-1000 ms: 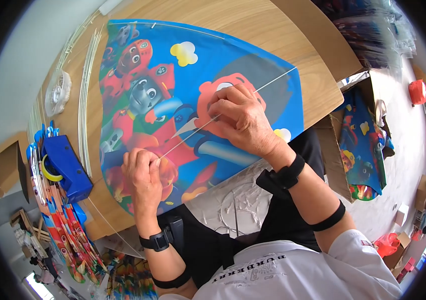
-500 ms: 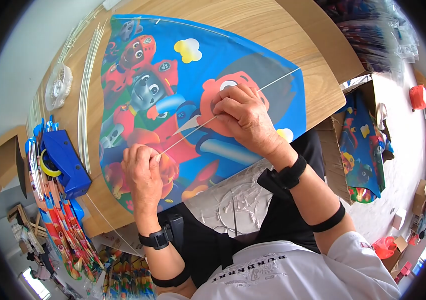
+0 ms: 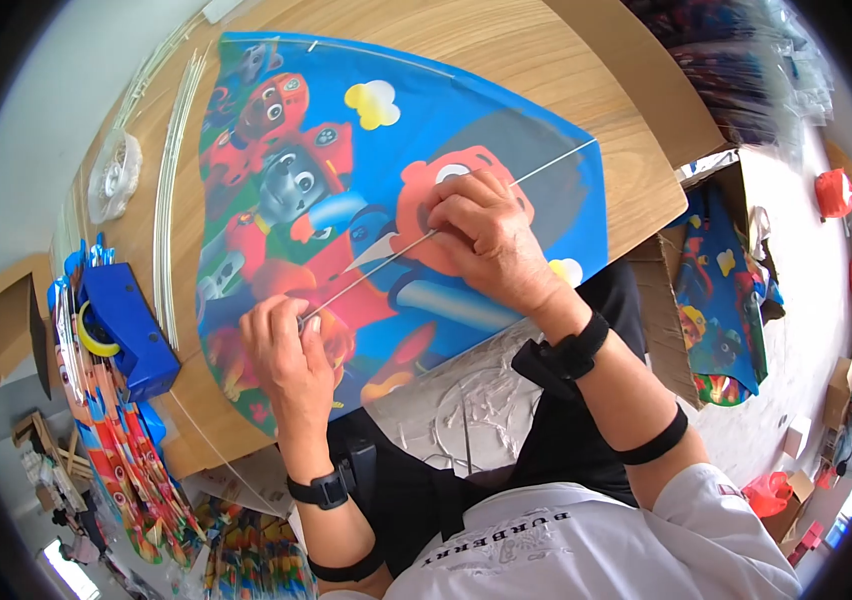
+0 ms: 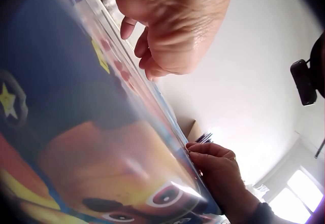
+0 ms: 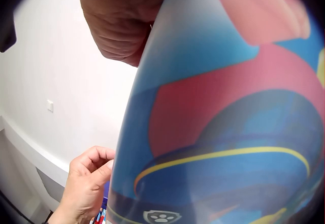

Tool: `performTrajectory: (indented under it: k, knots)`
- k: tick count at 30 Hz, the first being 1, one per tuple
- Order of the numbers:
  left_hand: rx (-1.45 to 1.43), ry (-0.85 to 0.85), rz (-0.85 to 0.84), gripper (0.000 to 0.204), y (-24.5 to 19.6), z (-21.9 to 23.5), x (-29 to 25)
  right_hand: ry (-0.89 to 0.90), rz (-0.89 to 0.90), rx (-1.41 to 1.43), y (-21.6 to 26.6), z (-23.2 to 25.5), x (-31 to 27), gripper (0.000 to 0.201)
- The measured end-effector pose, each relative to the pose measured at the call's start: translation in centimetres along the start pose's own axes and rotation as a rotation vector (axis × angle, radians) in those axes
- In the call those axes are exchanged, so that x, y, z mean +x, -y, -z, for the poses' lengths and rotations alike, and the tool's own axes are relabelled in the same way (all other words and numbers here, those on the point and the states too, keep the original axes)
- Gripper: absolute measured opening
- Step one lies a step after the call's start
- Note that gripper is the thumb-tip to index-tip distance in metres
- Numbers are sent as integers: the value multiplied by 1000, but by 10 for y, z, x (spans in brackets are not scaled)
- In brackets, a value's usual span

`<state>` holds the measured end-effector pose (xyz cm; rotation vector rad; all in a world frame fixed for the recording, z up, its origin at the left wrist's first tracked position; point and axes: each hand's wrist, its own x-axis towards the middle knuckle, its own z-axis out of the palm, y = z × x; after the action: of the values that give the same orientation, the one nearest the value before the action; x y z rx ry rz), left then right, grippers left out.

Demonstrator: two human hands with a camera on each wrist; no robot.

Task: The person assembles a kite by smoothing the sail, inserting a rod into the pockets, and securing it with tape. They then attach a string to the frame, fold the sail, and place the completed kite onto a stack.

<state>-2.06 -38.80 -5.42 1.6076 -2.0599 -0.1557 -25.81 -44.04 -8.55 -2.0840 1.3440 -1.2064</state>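
Observation:
A blue printed sheet with cartoon dogs (image 3: 506,110) lies on the wooden table, a thin pale rod (image 3: 371,272) running diagonally across it. Around the rod's middle, the right hand (image 3: 491,240) pinches with thumb and curled fingers. At the rod's lower left part is the left hand (image 3: 288,365), thumb and forefinger close together on it. In the left wrist view the left hand (image 4: 175,26) is beside the rod with fingers bent, and the right hand (image 4: 218,176) pinches farther along. The right wrist view shows the left hand (image 5: 89,183) at the sheet's edge.
Bundled thin rods (image 3: 171,200) and a clear roll (image 3: 118,177) lie at the table's left. A blue tape dispenser (image 3: 133,330) stands near the left edge, by colourful printed pieces (image 3: 131,470). A cardboard box (image 3: 668,310) with printed sheets stands to the right.
The left hand has shifted slightly left and down along the rod, its thumb and fingers spread a little more. The right hand keeps its pinch in nearly the same place.

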Motion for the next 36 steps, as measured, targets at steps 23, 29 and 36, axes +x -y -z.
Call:
performTrajectory:
  k: [23, 29, 36]
  knots:
    - [104, 12, 7, 15, -6, -9, -2, 8, 2, -2, 1, 1, -2, 8]
    - [95, 20, 13, 11, -7, -8, 1, -1, 7, -15, 0, 0, -1, 9]
    - [88, -13, -1, 16, -3, -9, 0, -11, 74, 28, -1, 2, 2, 19]
